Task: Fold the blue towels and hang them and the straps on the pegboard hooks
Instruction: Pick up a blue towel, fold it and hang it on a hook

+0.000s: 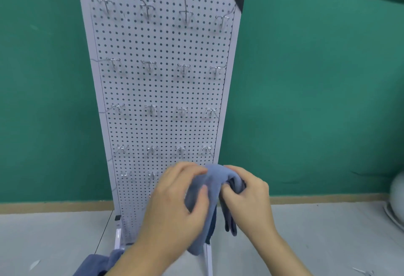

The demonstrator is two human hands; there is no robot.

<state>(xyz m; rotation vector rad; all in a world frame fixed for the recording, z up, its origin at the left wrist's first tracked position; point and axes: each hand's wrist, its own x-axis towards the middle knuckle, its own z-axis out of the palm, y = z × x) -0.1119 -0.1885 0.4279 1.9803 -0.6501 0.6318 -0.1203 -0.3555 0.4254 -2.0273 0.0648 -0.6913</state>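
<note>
A grey table (pixel 54 232) carries the upright pegboard (pixel 159 92) and a crumpled blue towel (pixel 98 263).

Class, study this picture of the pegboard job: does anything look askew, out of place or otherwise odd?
Yes. A second blue towel lies crumpled on the floor by the pegboard's foot, unfolded. The towel held by the left hand and right hand is bunched, not neatly folded. Every visible hook is bare.

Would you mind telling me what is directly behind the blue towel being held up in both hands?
Behind the blue towel, gripped by the left hand and right hand, stands the white pegboard. Its lower right part, with any hooks there, is covered.
</note>
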